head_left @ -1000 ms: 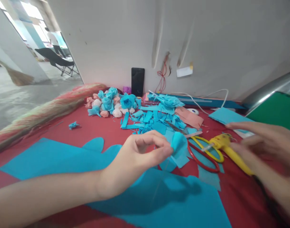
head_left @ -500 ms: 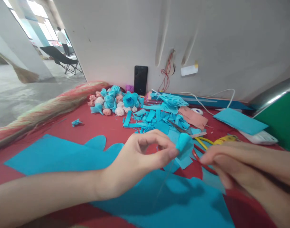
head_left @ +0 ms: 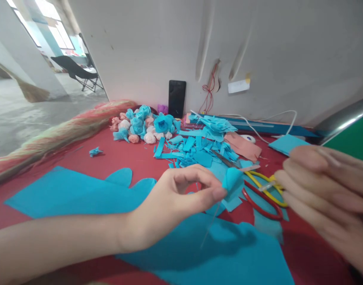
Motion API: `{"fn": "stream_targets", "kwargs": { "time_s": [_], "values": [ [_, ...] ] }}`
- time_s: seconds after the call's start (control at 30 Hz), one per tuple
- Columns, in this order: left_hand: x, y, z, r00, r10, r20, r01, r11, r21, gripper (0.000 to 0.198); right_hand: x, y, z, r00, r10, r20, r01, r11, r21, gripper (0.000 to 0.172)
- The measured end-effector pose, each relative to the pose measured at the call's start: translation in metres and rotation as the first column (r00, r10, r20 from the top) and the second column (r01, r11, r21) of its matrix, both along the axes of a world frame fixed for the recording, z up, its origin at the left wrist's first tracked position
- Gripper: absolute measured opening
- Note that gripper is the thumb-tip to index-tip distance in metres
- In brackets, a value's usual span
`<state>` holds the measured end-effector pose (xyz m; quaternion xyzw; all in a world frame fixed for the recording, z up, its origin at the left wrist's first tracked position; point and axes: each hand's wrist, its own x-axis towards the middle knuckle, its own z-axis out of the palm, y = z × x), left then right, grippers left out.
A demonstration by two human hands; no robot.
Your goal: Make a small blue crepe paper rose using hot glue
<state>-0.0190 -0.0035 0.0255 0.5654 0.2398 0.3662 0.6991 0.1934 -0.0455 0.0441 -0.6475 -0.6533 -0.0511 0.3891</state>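
Note:
My left hand (head_left: pixel 181 202), its thumb and fingertips closed, pinches a small rolled blue paper bud (head_left: pixel 232 179). A thin pale stem or thread (head_left: pixel 210 227) hangs below the fingers. On the right, my right hand (head_left: pixel 326 190) is blurred, its fingers curled round a small tube with a narrow clear tip (head_left: pixel 268 186) that points at the bud; most of the tube is hidden. Under that tip lie scissors with red and yellow handles (head_left: pixel 263 204), their blades partly among blue scraps. A large blue paper sheet (head_left: pixel 217 249) is spread beneath my hands.
Blue and pink paper flowers (head_left: pixel 142 126) are heaped at the back, beside blue paper scraps (head_left: pixel 196 144). A black phone (head_left: pixel 177 99) leans on the wall. Another blue sheet (head_left: pixel 74 194) lies left. A thick rope bundle (head_left: pixel 65 136) edges the red table (head_left: pixel 133 156).
My right hand has lifted and turned over the scissors, and the clear-tipped tube now shows in it. More of the scissor handles is uncovered. My left hand has barely moved.

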Motion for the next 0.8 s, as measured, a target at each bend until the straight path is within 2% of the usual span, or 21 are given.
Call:
{"fn": "stream_targets", "kwargs": {
  "time_s": [0.2,0.37,0.43,0.57,0.63,0.67,0.73,0.8],
  "values": [
    [0.003,0.004,-0.001,1.000,0.001,0.028,0.000,0.999,-0.042,0.015,0.026,0.025,0.011,0.987,-0.155,0.039,0.156,0.988,-0.001,0.054],
    [0.003,0.004,-0.005,1.000,-0.015,0.007,0.016,0.998,-0.053,0.019,0.044,0.032,0.016,0.962,-0.267,0.056,0.268,0.963,-0.016,0.044],
    [0.003,0.004,-0.006,1.000,-0.015,-0.008,0.014,0.998,-0.062,0.020,0.051,0.036,0.015,0.963,-0.259,0.069,0.263,0.963,-0.055,0.041],
    [0.004,0.004,-0.007,1.000,-0.003,-0.022,0.002,0.998,-0.057,0.019,0.065,0.048,0.010,0.982,-0.133,0.131,0.162,0.957,-0.240,0.025],
    [0.004,0.004,-0.007,1.000,-0.010,-0.020,0.009,0.998,-0.055,0.019,0.072,0.052,0.006,0.980,-0.111,0.166,0.157,0.942,-0.296,0.020],
    [0.004,0.004,-0.007,1.000,-0.015,-0.020,0.014,0.998,-0.058,0.019,0.075,0.054,0.004,0.971,-0.142,0.191,0.194,0.936,-0.292,0.018],
    [0.005,0.004,-0.008,0.999,-0.022,-0.025,0.021,0.998,-0.063,0.018,0.084,0.055,0.000,0.926,-0.285,0.249,0.339,0.918,-0.208,0.015],
    [0.004,0.004,-0.009,0.999,-0.021,-0.028,0.019,0.998,-0.064,0.017,0.094,0.057,-0.003,0.874,-0.395,0.283,0.439,0.891,-0.114,0.026]
  ]
}}
